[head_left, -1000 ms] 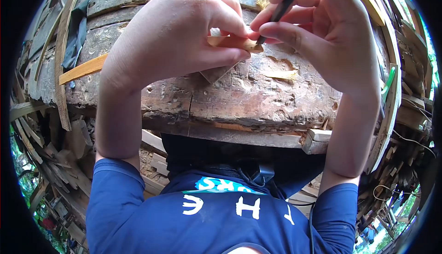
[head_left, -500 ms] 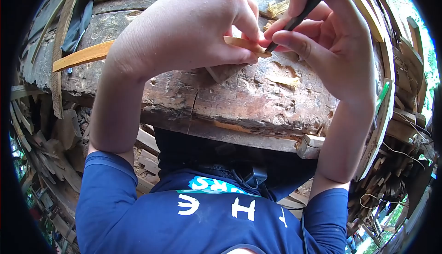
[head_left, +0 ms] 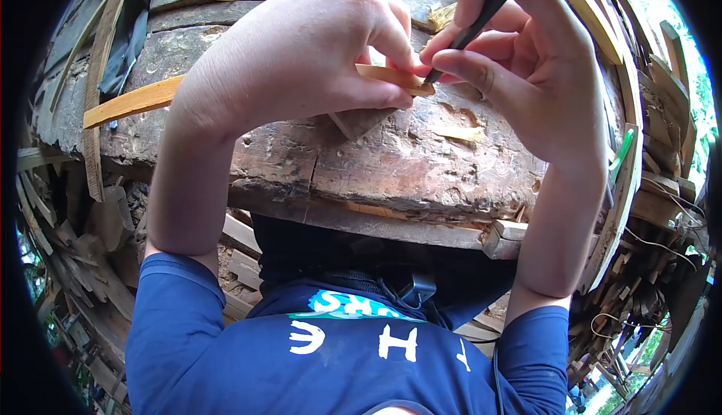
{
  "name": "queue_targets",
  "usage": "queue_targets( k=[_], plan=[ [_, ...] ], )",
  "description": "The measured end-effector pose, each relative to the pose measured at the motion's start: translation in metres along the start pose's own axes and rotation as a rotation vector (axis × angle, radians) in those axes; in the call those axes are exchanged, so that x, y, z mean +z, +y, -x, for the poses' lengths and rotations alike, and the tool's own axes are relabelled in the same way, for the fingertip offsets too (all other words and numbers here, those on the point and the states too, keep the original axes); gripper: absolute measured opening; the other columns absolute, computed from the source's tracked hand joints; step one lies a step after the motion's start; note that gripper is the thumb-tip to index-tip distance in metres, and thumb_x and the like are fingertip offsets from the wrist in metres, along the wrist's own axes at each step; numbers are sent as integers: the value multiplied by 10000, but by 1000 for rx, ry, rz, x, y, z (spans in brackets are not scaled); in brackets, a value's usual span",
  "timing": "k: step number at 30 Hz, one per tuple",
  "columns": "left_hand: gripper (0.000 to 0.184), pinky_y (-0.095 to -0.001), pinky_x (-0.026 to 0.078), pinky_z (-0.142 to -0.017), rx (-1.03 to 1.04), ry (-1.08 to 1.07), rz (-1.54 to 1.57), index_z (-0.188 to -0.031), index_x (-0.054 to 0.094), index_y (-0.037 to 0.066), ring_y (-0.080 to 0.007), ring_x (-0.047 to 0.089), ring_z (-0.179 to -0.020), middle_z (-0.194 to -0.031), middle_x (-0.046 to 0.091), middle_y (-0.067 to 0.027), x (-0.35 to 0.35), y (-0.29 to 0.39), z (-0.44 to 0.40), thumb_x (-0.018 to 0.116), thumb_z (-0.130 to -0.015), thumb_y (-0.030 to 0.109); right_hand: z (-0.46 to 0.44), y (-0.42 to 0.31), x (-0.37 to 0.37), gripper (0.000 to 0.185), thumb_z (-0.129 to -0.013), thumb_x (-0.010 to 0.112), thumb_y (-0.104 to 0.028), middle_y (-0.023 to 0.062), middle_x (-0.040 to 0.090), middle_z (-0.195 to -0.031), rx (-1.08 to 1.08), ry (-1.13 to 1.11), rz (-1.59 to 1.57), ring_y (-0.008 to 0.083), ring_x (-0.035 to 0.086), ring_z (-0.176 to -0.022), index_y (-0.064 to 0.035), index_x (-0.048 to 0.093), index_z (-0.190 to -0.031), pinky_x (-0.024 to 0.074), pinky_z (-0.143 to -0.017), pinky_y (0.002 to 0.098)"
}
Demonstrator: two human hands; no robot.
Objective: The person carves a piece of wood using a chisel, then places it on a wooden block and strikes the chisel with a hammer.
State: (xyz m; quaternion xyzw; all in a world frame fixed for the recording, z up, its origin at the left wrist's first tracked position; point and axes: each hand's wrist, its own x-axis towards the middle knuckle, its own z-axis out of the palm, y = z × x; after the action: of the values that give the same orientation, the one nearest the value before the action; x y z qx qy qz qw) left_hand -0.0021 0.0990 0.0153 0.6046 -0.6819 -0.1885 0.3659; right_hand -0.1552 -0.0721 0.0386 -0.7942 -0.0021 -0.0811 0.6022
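Observation:
Between the thumb and fingers of my left hand [head_left: 308,54] is a thin, light wooden strip [head_left: 395,78], held above the worn workbench [head_left: 391,167]. My right hand [head_left: 530,65] grips a slim black tool [head_left: 487,12], slanted down to the left. Its tip touches the strip near the right end, close to my left fingertips. A small wooden block [head_left: 361,123] lies on the bench, partly hidden below my left hand. Pale wood shavings [head_left: 460,133] lie to the right of it.
An orange-brown strip [head_left: 134,103] crosses a long slat [head_left: 98,95] at the left, beside dark cloth [head_left: 128,39]. A green object [head_left: 622,152] is at the right edge. Piled wood scraps [head_left: 639,279] stand at the right, with more at the left.
Since a second ago both hands and the strip have shifted slightly in view, as has the bench. The grips are the same, and the tool tip is still at the strip's right end.

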Motion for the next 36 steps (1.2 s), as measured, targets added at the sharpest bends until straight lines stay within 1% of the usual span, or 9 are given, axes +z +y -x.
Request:
queue_targets(
  k=[8,11,14,16,20,22,26,31,36],
  plan=[
    [177,-281,549,-637,-23,-19,-110,-907,767,44,-166,661,-749,-868,684,-55,-3,-3,2,861,-790,138,2,-22,5,307,-866,738,115,118,680,-1003,60,28,188,210,753,-941,34,583,-1119,674,-842,296],
    [315,-271,534,-622,-53,-46,-141,-983,764,57,-145,651,-752,-895,690,-47,-9,-1,3,902,-743,208,-1,-30,22,178,-961,703,-27,66,660,-876,68,177,387,134,730,-797,9,614,-1112,656,-687,251],
    [573,-243,507,-611,28,189,-127,-1125,724,82,-117,643,-781,-984,704,-16,-21,-3,4,955,-658,319,2,-9,4,194,-820,816,14,22,694,-935,-15,45,271,95,713,-851,-29,670,-941,596,-866,260],
    [597,-249,487,-661,176,438,-28,-1163,637,42,-124,624,-795,-978,665,-53,-26,-4,-8,708,-884,564,2,-14,4,192,-828,815,5,19,694,-922,8,40,285,89,711,-845,-26,670,-950,596,-854,258],
    [863,-354,576,-839,263,675,422,-1427,523,9,-206,684,-1010,-1145,688,-149,-18,50,-56,467,-963,734,1,-8,3,181,-836,807,-37,82,753,-780,-74,61,295,130,710,-722,-54,691,-974,556,-657,284],
    [689,-325,575,-724,119,648,654,-1376,538,2,-191,699,-869,-1030,688,-148,-25,93,-66,412,-1053,598,3,-10,2,178,-834,808,-37,80,754,-779,-107,57,312,128,709,-718,-58,693,-968,556,-651,285],
    [385,-183,353,-402,228,571,926,-1026,565,90,-14,412,-456,-639,494,46,-17,72,-91,477,-1091,459,7,-21,-1,157,-848,792,-70,77,755,-799,-18,10,367,139,688,-688,-68,701,-976,553,-635,302],
    [340,-186,258,-396,116,729,846,-943,496,122,-2,326,-467,-637,414,79,-13,85,-87,440,-1111,412,31,-18,-25,308,-887,779,-135,103,768,-1007,-113,136,445,174,735,-918,-89,695,-1180,606,-787,316],
    [337,-197,309,-417,223,705,689,-945,493,97,-5,357,-478,-647,430,67,-6,70,-81,430,-1115,381,85,4,-92,325,-933,708,-159,134,724,-1183,135,424,911,240,693,-1086,-57,661,-1239,561,-926,395]
  ],
)
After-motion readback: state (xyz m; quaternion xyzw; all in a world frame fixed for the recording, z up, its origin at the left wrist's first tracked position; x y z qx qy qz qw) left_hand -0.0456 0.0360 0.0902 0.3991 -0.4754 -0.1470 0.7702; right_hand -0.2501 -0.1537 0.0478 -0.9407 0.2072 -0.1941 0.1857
